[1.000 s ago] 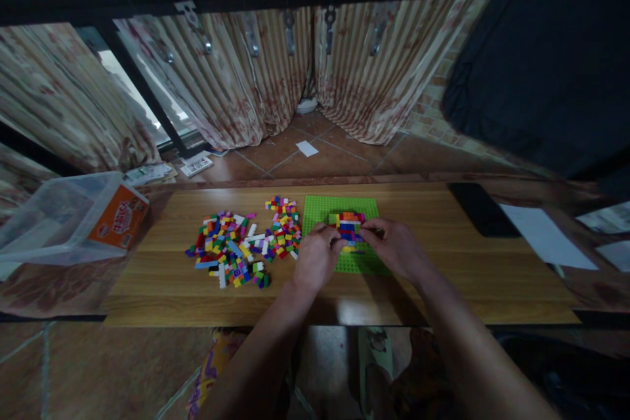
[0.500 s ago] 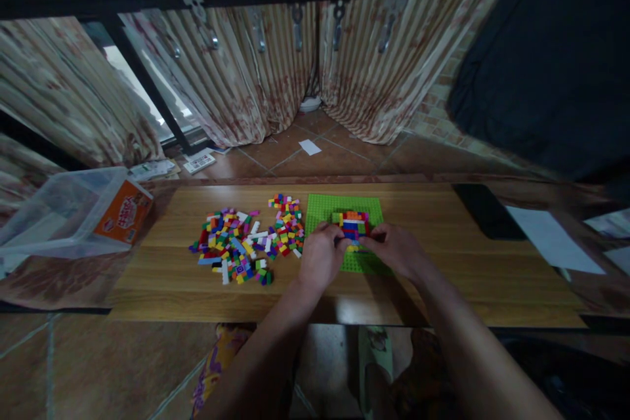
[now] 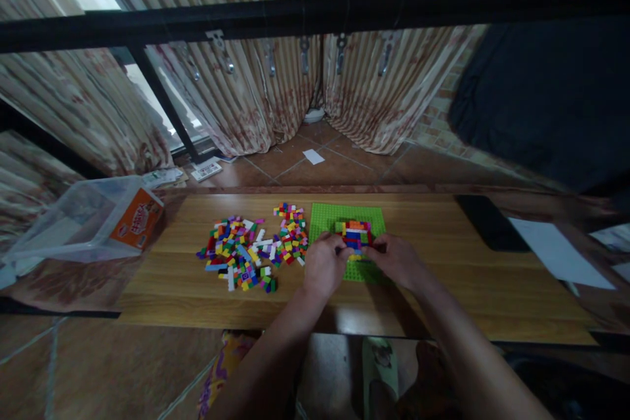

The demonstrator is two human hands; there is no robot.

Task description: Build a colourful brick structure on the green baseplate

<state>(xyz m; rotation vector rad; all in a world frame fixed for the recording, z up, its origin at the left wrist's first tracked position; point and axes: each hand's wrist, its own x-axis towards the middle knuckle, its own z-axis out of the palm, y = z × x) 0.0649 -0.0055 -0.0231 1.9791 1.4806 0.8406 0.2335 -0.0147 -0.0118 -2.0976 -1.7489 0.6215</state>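
Note:
A multicoloured block of building bricks (image 3: 357,233) sits over the green studded baseplate (image 3: 322,215), with red, blue, white, orange and yellow pieces showing. My left hand (image 3: 325,262) grips its left side, fingers bent and closed. On the opposite side my right hand (image 3: 398,260) pinches the lower right edge with thumb and fingers. The fingertips partly cover the front of the block, so I cannot tell whether it is pressed onto the plate or lifted slightly. Left of the plate lie a small heap of loose bricks (image 3: 291,236) and a larger heap (image 3: 239,251).
A wooden table (image 3: 443,302) carries everything. A black phone-like slab (image 3: 492,223) lies at its right end, beside white paper (image 3: 558,252). A clear plastic bin (image 3: 98,210) with an orange label stands off the left end. A dark metal bar (image 3: 275,16) crosses beyond.
The whole view has tilted up a little, so the table sits lower in the picture. Both hands stay at the brick block's sides, with only slight finger movement.

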